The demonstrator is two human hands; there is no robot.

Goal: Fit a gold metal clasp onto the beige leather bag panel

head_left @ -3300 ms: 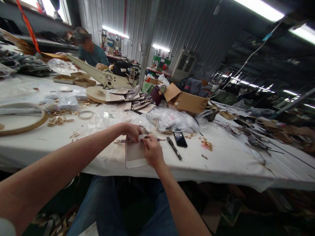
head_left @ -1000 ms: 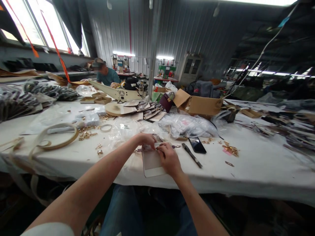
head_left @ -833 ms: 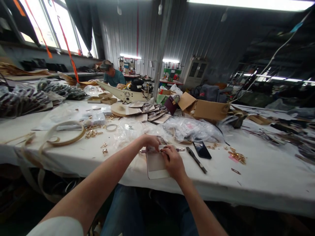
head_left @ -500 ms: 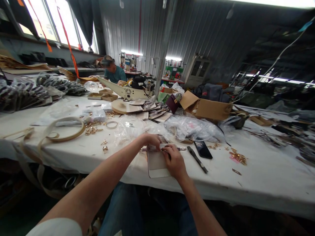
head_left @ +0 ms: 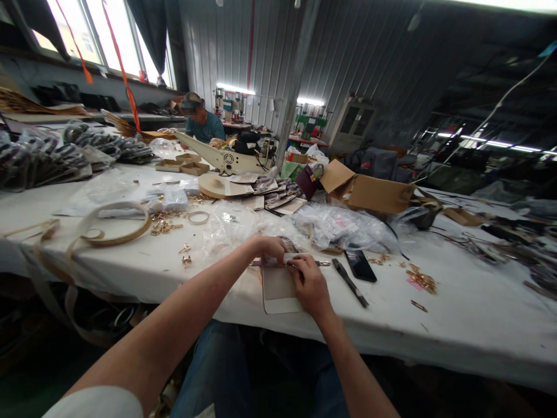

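Note:
A flat pale panel with a thin dark edge (head_left: 281, 296) lies at the table's front edge, under my hands. Across its upper part runs a narrow strap with a shiny metal end (head_left: 322, 263). My left hand (head_left: 272, 248) is closed at the strap, fingertips bent down onto it. From the right, my right hand (head_left: 311, 284) pinches the same strap with curled fingers, its palm over the panel's right side. The two hands nearly touch, and the small spot between their fingertips is mostly hidden.
Right of my hands lie a dark-handled tool (head_left: 349, 283), a black phone (head_left: 360, 265) and gold-coloured metal pieces (head_left: 422, 280). Clear plastic bags (head_left: 343, 226) and an open cardboard box (head_left: 376, 194) stand behind. A tape roll (head_left: 115, 241) lies left. Across the table sits a person (head_left: 206, 125).
My view has shifted very slightly. Both hands stay at the strap on the panel, with hardly any visible finger movement.

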